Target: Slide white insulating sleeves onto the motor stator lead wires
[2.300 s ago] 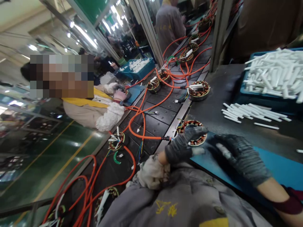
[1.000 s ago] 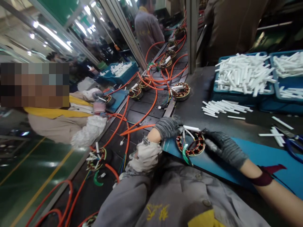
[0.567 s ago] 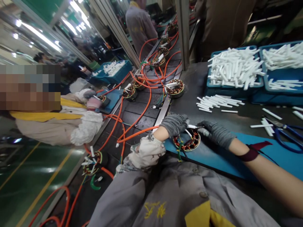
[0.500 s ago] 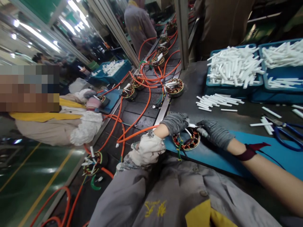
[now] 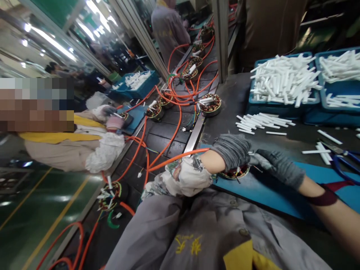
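where knit-gloved left hand (image 5: 232,152) covers round stator (image 5: 236,172)

We see a dark grey workbench (image 5: 230,101) carrying a blue rubber mat (image 5: 264,189), loose white paper sleeves (image 5: 260,122), two blue plastic bins (image 5: 281,110) and blue-handled scissors (image 5: 341,159).

Single head-worn view, looking forward and down, close over blue rubber work mat (image 5: 281,187); orange-cabled conveyor line left of mat
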Demonstrator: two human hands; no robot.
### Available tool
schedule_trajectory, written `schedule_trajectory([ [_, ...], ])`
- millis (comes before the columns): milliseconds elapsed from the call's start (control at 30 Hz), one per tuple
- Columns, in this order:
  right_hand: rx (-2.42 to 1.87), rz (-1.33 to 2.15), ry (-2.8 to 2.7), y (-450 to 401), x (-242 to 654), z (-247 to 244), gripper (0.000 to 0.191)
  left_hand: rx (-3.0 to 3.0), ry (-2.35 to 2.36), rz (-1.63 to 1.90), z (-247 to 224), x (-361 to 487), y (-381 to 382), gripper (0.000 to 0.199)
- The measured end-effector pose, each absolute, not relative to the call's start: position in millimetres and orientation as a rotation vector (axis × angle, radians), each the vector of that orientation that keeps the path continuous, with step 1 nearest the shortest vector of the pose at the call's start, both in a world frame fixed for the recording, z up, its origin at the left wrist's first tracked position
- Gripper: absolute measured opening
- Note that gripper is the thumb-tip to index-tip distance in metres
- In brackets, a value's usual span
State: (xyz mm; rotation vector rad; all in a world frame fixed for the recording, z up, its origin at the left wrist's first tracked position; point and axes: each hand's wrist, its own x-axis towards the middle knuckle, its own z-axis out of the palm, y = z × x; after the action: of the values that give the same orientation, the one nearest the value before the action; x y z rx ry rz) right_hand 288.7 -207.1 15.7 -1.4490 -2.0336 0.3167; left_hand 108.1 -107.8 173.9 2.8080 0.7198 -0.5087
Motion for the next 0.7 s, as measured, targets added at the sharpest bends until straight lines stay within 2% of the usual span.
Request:
schedule_trajectory([
  [133,-1.312,0.728,-1.813,-219.6,275.1,23.4,0.035,2.791,0.597,-0.706,168.4,116.7,-108.4,0.037],
  [267,-1.367,1.08,-1.532,-226.9,257.0,29.3,0.064,2.728,0.499,-0.698,167.8,114.7,-101.4,0.04],
  [333,-1.386,1.179,-1.51,-232.2,253.4,32.9,0.071,2.738,0.501,-0.688,170.2,109.7,-100.5,0.041],
  [400,-1.418,1.158,-1.596,-237.3,254.7,38.0,0.07,2.741,0.515,-0.712,172.4,104.3,-101.8,0.043],
  [500,-1.47,0.874,-1.682,-240.4,262.8,44.9,0.048,2.73,0.538,-0.738,171.5,97.5,-104.8,0.047],
  [600,-1.389,0.642,-1.766,-234.1,270.1,45.5,0.058,2.719,0.566,-0.682,165.6,91.4,-103.9,0.047],
  [700,-1.306,0.642,-1.951,-220.4,271.2,41.2,0.055,2.697,0.608,-0.686,159.6,83.7,-98.7,0.046],
])
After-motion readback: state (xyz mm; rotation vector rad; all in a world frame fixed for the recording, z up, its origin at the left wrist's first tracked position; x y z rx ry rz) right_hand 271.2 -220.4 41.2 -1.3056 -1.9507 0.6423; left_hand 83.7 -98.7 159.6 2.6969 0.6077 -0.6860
